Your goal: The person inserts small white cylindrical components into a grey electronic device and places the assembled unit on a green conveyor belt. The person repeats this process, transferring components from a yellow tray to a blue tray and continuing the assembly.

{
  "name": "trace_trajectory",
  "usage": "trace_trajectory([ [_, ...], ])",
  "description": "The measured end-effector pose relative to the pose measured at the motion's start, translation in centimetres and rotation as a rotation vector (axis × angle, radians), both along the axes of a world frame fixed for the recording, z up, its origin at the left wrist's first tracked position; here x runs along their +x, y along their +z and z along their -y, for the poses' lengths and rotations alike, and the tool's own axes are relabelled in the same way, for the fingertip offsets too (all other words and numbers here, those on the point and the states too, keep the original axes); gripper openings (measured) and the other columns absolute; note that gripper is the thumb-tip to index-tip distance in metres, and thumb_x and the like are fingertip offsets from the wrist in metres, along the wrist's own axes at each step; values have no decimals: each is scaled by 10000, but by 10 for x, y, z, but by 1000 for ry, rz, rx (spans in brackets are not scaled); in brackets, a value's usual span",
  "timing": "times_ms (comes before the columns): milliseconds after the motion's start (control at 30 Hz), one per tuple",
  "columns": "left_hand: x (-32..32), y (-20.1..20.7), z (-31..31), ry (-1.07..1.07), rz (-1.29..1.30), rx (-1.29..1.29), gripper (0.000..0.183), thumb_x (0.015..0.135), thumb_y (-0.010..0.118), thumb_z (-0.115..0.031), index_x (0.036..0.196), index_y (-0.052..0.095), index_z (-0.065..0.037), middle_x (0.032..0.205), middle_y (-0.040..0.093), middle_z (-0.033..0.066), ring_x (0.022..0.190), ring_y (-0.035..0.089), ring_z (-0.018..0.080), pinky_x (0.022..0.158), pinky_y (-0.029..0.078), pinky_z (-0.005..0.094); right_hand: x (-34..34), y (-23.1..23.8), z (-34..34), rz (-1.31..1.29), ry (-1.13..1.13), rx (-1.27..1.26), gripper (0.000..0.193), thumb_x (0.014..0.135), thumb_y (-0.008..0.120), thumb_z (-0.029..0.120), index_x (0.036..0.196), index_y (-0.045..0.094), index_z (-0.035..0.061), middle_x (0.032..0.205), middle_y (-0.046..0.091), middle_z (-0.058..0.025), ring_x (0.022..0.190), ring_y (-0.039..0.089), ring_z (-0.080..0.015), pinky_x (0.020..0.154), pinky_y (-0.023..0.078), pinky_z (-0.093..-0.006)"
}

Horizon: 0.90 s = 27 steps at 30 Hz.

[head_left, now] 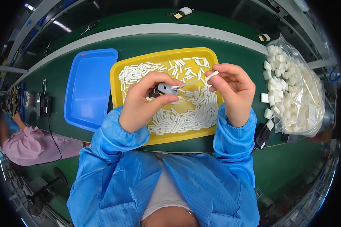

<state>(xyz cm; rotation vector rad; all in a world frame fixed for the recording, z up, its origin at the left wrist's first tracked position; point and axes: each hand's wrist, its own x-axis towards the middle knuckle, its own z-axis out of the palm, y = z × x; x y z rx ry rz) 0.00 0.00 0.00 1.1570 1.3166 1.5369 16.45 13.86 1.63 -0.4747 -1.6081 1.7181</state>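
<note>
My left hand (136,100) is closed around a small grey rounded device (165,89) with a dark hole in its face. A thin pale rod (189,83) extends from it toward my right hand. Between the thumb and fingertips of my right hand (235,89), a short white stick (212,75) is pinched, close to the rod's far end; whether they touch I cannot tell. Both hands are above a yellow tray (174,138) strewn with many short white sticks (178,122), which lie thickest along its near side and far left corner.
A blue tray (89,90) lies left of the yellow one. At the right, white foam-like cubes (272,99) spill from a clear plastic bag (310,109). A pale raised rail (159,29) crosses the green bench behind. Another person's pink sleeve (38,145) is at the left.
</note>
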Motion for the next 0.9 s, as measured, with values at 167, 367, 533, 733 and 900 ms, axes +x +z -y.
trace_trajectory([
  [167,15,12,-3,146,-315,-13,343,717,728,-22,1041,618,-51,960,665,74,842,638,144,719,508,255,8,8,6,-101,-28,-18,187,803,641,-35,988,614,-40,942,643,-118,878,625,-161,709,531,-254],
  [367,16,14,1,172,-450,-25,303,705,736,-39,996,651,-47,913,673,74,782,646,155,648,517,247,6,10,15,7,-108,164,161,794,655,-26,954,636,-21,914,655,-106,846,644,-166,737,549,-271],
  [533,13,22,8,130,-510,-56,326,708,718,4,1019,624,-6,990,666,89,912,634,166,791,499,273,1,8,20,74,-47,208,152,782,668,-14,933,648,-15,894,659,-88,817,647,-148,706,560,-261],
  [733,12,17,11,192,-633,36,415,678,750,-14,1060,589,-8,977,664,105,891,647,200,769,514,284,-7,8,24,245,59,359,113,790,674,41,882,636,-13,807,656,-71,755,645,-122,648,553,-240],
  [900,10,13,13,180,-734,114,408,681,755,-27,1050,580,-14,970,660,116,880,648,214,764,516,287,-15,7,26,408,108,322,105,798,678,71,851,616,4,784,652,-50,723,638,-99,585,528,-228],
])
